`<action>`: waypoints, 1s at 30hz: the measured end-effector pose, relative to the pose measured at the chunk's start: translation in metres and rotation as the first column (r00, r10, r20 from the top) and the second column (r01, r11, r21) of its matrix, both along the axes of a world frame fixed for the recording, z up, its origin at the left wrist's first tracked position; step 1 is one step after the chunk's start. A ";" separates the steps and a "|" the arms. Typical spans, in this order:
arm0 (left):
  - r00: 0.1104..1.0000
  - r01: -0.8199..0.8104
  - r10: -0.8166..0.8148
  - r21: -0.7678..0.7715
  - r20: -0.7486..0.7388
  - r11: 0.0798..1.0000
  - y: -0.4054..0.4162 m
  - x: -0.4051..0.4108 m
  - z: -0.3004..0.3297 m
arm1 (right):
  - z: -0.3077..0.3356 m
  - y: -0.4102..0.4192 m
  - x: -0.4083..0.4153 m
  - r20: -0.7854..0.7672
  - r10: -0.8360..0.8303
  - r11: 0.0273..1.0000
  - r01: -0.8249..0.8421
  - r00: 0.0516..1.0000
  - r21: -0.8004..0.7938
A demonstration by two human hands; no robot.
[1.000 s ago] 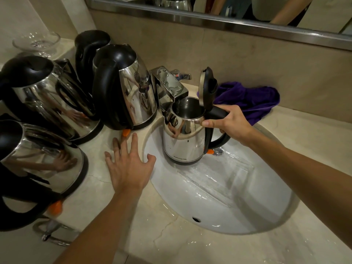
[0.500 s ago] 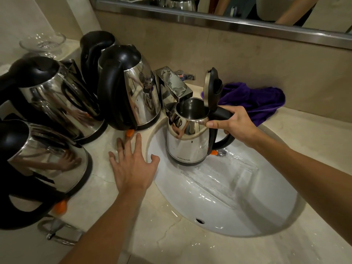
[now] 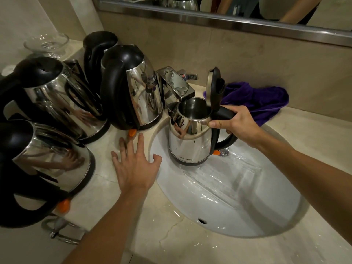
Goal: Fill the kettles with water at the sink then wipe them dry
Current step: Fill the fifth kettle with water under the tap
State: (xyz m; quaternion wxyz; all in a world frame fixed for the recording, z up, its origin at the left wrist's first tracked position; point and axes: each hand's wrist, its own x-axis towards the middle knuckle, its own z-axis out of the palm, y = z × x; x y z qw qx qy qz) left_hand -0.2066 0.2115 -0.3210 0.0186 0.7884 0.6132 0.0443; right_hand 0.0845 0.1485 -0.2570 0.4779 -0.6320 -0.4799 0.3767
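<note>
A steel kettle (image 3: 190, 141) with its black lid flipped up hangs over the left part of the white sink (image 3: 238, 202), its mouth just under the chrome tap (image 3: 177, 84). My right hand (image 3: 236, 122) grips its black handle. My left hand (image 3: 135, 164) lies flat, fingers spread, on the marble counter at the sink's left rim. No water stream is visible from the tap. A purple cloth (image 3: 261, 100) lies crumpled on the counter behind the sink.
Several more steel kettles with black lids crowd the counter at left: one beside the tap (image 3: 133, 90), one further left (image 3: 57, 96), one nearest me (image 3: 42, 164), and a black one at the back (image 3: 99, 44). A glass bowl (image 3: 47, 42) stands far left. A mirror runs above.
The view has shifted slightly. The kettle and both hands keep almost the same places, with the kettle held under the tap.
</note>
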 end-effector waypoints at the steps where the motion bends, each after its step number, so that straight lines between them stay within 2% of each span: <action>1: 1.000 0.001 -0.001 -0.001 -0.001 1.000 0.000 0.000 0.000 | 0.000 0.000 0.000 0.004 -0.001 1.000 0.001 1.000 -0.003; 30: 1.000 0.004 -0.004 -0.011 -0.005 1.000 0.001 0.000 0.000 | 0.002 0.000 -0.001 0.017 0.007 1.000 -0.007 1.000 0.003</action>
